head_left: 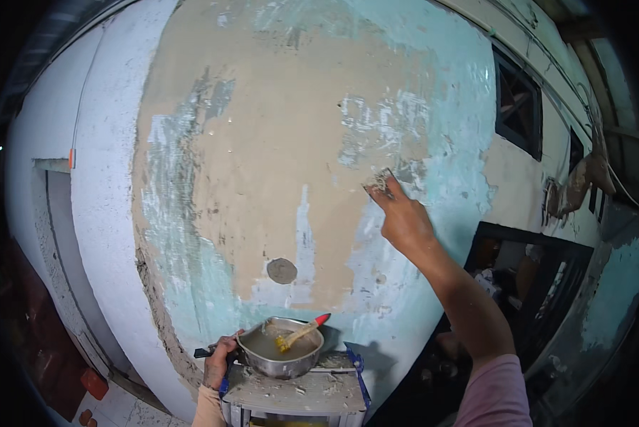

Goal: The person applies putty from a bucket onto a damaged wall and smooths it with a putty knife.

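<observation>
My right hand is raised against the wall, its fingers closed round a small flat scraper with crumbled paint scrapings on it. The blade is at a patch where tan, grey and pale blue coats meet on the peeling wall. Low in view, my left hand grips a black handle beside a metal bowl. Whether that handle belongs to the bowl or to a separate tool, I cannot tell. Cloudy liquid fills part of the bowl, and a paintbrush with a red-tipped handle leans in it.
The bowl stands on a grey stepladder top strewn with scrapings, with blue pieces at its sides. A round grey patch marks the wall above. At right are a dark window and a dark-framed opening; a doorway is at left.
</observation>
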Demonstrator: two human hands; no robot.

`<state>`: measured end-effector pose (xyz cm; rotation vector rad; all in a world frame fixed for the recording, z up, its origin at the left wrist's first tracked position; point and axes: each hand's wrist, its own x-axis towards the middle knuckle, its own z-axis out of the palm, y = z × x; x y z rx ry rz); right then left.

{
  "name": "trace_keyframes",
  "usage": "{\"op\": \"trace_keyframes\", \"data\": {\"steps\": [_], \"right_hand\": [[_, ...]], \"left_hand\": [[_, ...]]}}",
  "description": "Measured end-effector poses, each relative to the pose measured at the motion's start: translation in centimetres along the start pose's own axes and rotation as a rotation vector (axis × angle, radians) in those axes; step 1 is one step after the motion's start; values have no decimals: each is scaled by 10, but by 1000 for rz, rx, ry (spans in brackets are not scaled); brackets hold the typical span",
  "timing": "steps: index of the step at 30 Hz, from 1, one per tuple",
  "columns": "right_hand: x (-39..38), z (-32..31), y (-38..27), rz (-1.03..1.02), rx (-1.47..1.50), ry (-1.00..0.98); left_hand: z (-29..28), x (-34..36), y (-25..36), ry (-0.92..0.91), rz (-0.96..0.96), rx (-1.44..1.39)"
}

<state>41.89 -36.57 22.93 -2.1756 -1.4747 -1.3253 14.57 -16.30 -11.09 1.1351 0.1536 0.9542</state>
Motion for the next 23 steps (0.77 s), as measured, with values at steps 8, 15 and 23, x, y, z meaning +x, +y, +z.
{"op": "trace_keyframes", "data": {"steps": [8,15,23], "right_hand": [[6,9,5,0,39,27],[-15,17,7,-9,30,26],[33,1,-11,-43,-35,46]], "left_hand": [[0,3,4,81,-28,-4],[-6,1,2,8,-24,-26],[-14,6,-7,-7,-27,122]]}}
